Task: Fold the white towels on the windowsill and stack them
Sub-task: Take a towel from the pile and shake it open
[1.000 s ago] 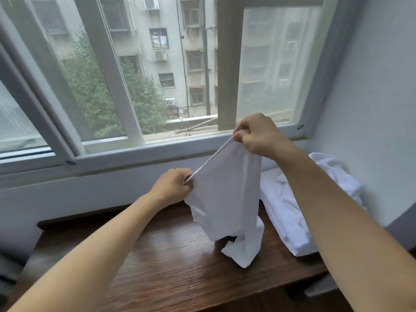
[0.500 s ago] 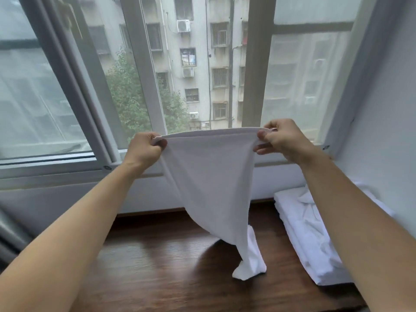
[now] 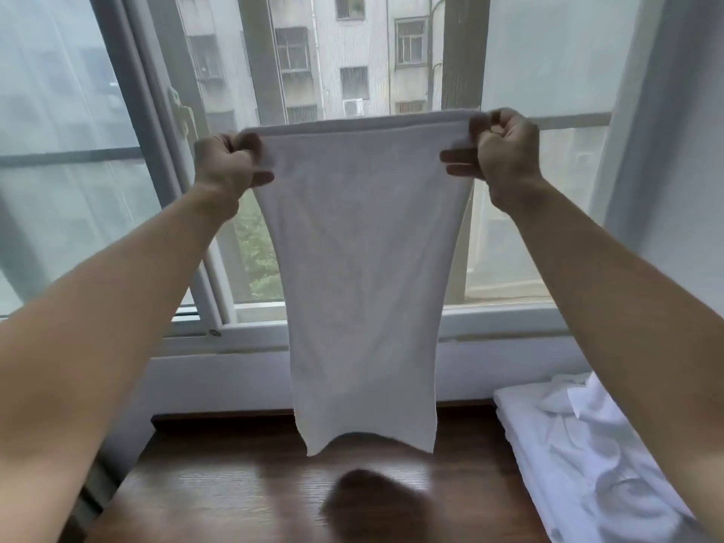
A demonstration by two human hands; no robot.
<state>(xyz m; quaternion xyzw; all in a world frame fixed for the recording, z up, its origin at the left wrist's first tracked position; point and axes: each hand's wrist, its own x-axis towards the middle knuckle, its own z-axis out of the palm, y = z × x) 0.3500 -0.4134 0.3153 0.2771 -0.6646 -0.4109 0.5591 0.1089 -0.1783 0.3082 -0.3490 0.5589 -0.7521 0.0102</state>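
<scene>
A white towel (image 3: 362,276) hangs flat and full length in front of the window, its lower edge just above the dark wooden windowsill (image 3: 219,499). My left hand (image 3: 225,166) pinches its top left corner and my right hand (image 3: 503,150) pinches its top right corner, with the top edge stretched taut between them. On the sill at the right lies a pile of more white towels (image 3: 580,452), rumpled on top, partly hidden by my right forearm.
The window frame (image 3: 250,339) and glass stand close behind the towel. A white wall (image 3: 674,158) closes the right side. The sill's left end meets a grey edge (image 3: 98,491).
Both hands have risen and drawn apart, lifting the towel off the sill. It went from a bunched, twisted drape to hanging spread out flat.
</scene>
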